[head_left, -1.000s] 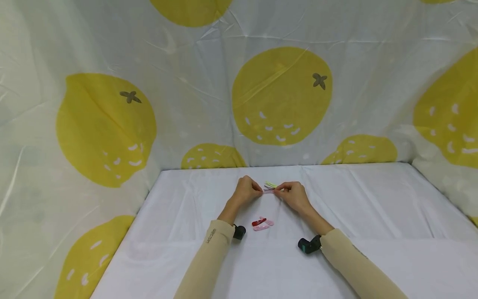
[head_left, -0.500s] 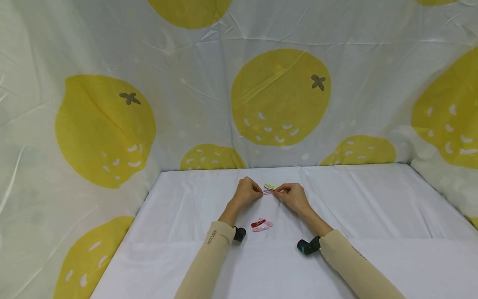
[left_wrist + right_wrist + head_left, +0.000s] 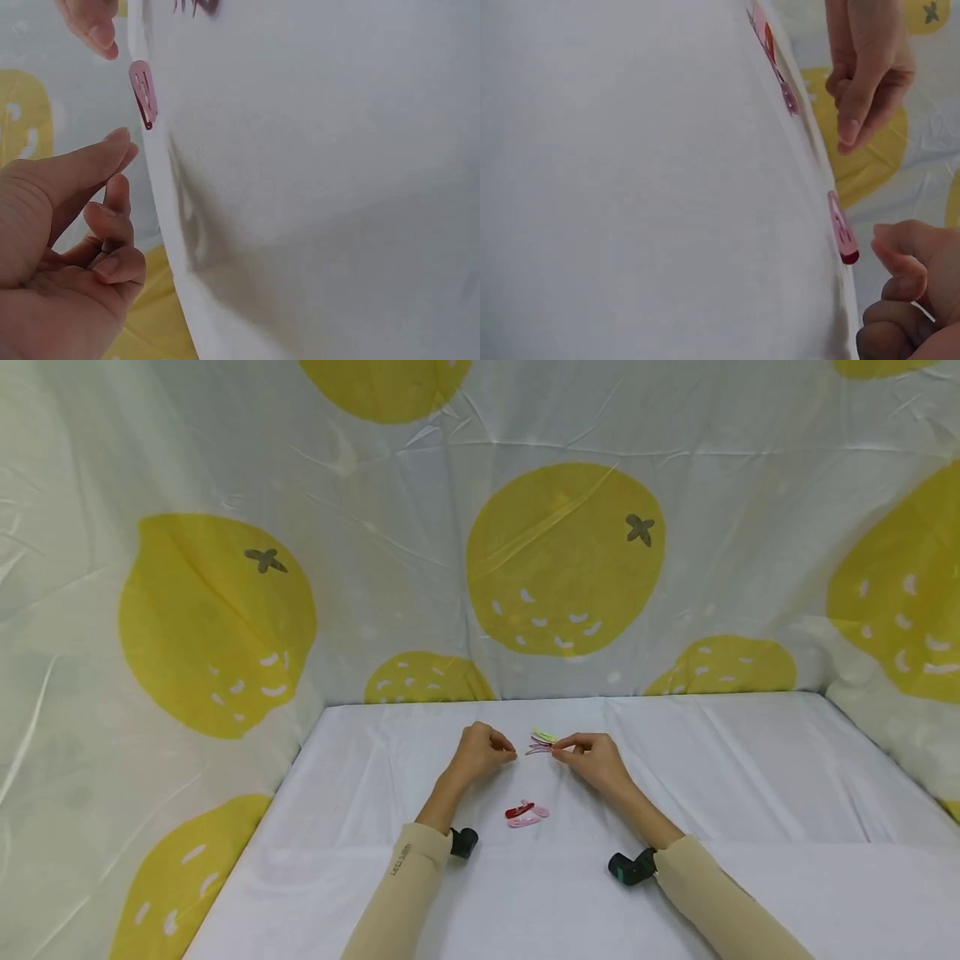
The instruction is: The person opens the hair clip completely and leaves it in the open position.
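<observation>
Several snap hair clips lie in a small group at the far middle of the table, among them a pink clip (image 3: pixel 534 749) and a yellow-green clip (image 3: pixel 545 736). My left hand (image 3: pixel 477 753) is just left of this group, thumb and forefinger tips together and nothing between them. On the other side my right hand (image 3: pixel 597 763) has its fingertips right at the clips' right end. Both wrist views show a pink clip (image 3: pixel 846 241) lying apart from the fingertips. Nearer to me lie a red clip (image 3: pixel 519 811) and pink clips (image 3: pixel 523 822).
A white cloth covers the table (image 3: pixel 750 777). Behind it hangs a pale curtain (image 3: pixel 405 543) printed with large yellow lemons. Black cameras are strapped at the left wrist (image 3: pixel 464 842) and right wrist (image 3: pixel 632 867).
My left hand has let go of the pink clip and drawn back to the left. My right fingertips have shifted slightly right. The nearer clips stay put.
</observation>
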Demonstrator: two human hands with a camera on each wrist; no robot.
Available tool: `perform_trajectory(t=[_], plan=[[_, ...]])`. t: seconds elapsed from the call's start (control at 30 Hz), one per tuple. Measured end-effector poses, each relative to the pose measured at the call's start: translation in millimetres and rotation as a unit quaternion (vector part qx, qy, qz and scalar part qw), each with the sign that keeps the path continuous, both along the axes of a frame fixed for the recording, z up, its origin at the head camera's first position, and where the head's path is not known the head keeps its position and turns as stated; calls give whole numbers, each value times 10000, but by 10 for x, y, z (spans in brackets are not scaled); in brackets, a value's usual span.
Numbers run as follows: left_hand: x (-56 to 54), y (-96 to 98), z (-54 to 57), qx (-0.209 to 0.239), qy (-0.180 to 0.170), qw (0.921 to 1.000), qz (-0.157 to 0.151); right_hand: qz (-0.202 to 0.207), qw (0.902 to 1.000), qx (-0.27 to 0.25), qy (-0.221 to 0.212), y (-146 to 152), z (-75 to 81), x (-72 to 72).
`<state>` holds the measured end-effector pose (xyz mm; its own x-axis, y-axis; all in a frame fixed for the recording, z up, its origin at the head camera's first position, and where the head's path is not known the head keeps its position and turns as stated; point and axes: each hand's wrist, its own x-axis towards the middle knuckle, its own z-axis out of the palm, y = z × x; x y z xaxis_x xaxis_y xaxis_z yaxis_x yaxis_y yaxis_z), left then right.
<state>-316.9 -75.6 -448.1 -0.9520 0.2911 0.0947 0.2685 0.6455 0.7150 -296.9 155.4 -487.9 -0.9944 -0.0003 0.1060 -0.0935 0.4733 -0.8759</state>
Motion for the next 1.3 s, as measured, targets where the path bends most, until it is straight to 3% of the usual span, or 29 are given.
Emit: perform_trajectory(t=[0.1,0.27,0.43,0.57,0.7,1.13,1.3], plan=[[149,-95,24,63,-106,9999,-34,275,9992,-99,-267,34,75,125],[403,-183,36,193,-449,9982,-357,802,9951,-57,-570,61,182,402],[548,-187,15,165,-802,9946,-640,1319,9898,103,-525,4,172,598],[594,-164,-34,48,-740,9932,-892,1533,9866,310,-465,-65,102,687],[607,-144,-58,38,-659,9925,-1031,1430,9882,472,-269,-116,66,734],[645,-149,-67,94,-635,9933,-962,871,9950,476,151,-102,70,727],[656,-125,-48,202,-562,9948,-825,989,9946,189,245,-106,111,710]])
